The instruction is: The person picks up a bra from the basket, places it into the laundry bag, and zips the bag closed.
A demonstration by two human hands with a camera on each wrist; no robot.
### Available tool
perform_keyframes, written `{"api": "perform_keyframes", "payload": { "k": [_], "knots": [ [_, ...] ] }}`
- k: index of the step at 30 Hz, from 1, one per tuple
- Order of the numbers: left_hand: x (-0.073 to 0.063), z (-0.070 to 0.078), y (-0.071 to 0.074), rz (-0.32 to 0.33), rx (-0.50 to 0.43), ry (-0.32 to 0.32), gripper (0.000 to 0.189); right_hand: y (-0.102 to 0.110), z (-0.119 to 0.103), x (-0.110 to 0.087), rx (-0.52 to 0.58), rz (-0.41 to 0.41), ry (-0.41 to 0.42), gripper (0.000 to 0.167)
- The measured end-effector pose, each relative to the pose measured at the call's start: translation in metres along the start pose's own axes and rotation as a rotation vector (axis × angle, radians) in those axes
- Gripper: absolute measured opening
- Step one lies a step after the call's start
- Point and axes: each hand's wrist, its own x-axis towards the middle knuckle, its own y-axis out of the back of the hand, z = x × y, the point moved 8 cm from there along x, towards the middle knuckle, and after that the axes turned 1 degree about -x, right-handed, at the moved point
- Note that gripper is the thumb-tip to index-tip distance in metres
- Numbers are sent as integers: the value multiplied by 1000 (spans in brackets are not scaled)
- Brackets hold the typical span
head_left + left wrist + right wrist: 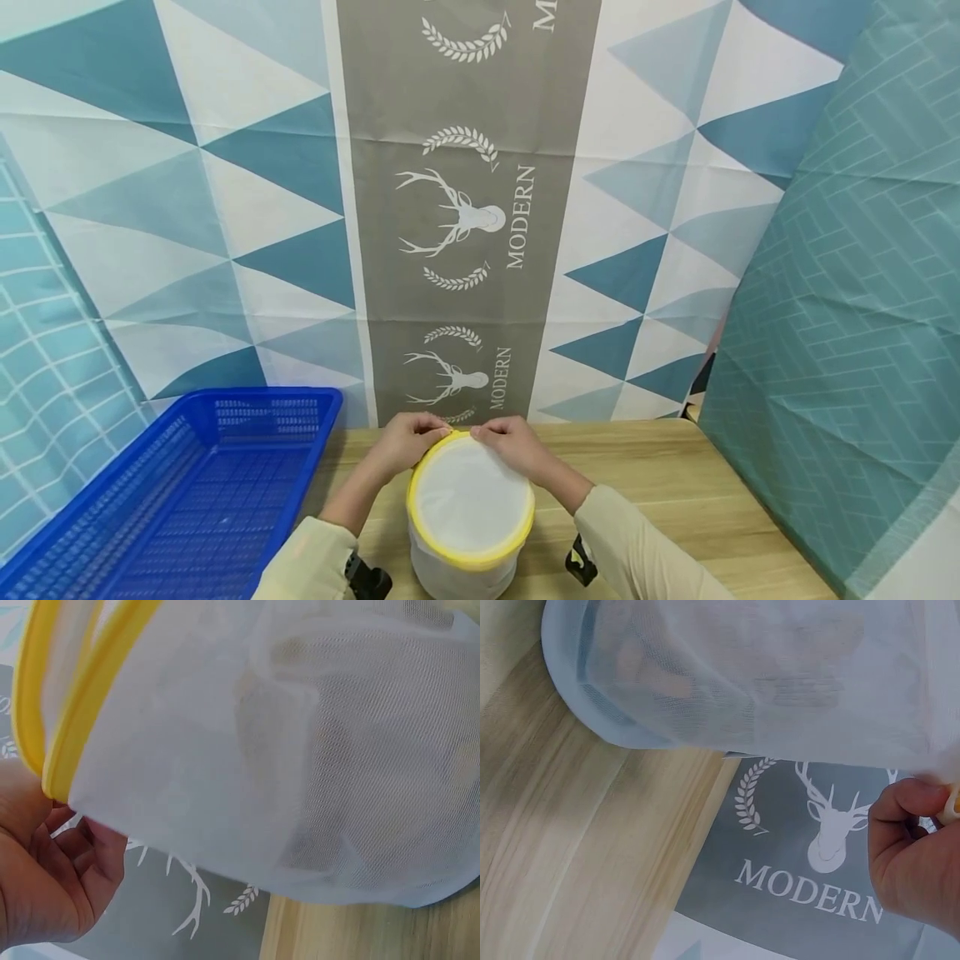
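A white mesh laundry bag point(472, 492), drum-shaped with yellow trim round its round lid, stands upright on the wooden table. At the far left of its rim, my left hand point(405, 442) pinches the edge. My right hand point(519, 448) grips the far right part of the rim, thumb on top. In the left wrist view two yellow bands point(90, 697) stand slightly apart above the left fingers point(97, 847). Close to the bag's edge, the right thumb and curled fingers point(907, 799) pinch the rim in the right wrist view. Pale shapes show faintly through the mesh.
A blue plastic basket point(217, 492) with perforated sides stands left of the bag. The wooden tabletop point(660, 500) extends to the right. Behind hangs a patterned cloth point(465, 217) with deer prints, and a teal sheet point(847, 333) borders the right side.
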Motion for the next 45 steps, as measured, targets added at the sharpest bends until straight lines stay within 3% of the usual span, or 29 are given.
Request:
{"api": "perform_keyframes", "payload": {
  "k": [9, 14, 18, 23, 33, 40, 45],
  "knots": [
    [3, 3, -1, 55, 13, -25, 12, 4, -4, -9, -45, -15, -49, 40],
    [2, -3, 3, 63, -21, 42, 14, 7, 19, -8, -84, -39, -127, 52],
    [2, -7, 6, 59, -42, 99, 15, 9, 24, -15, -50, -59, -165, 48],
    [1, -6, 8, 55, -35, 124, 16, 11, 21, -18, -46, -71, -158, 40],
    [0, 8, 13, 24, -17, 137, 17, 15, 9, -21, -7, -52, -160, 40],
    [1, 7, 10, -1, 14, 137, 16, 12, 9, -27, 24, -105, -182, 38],
    [4, 5, 6, -12, 27, 103, 16, 14, 11, -21, -37, -89, -179, 56]
  ]
}}
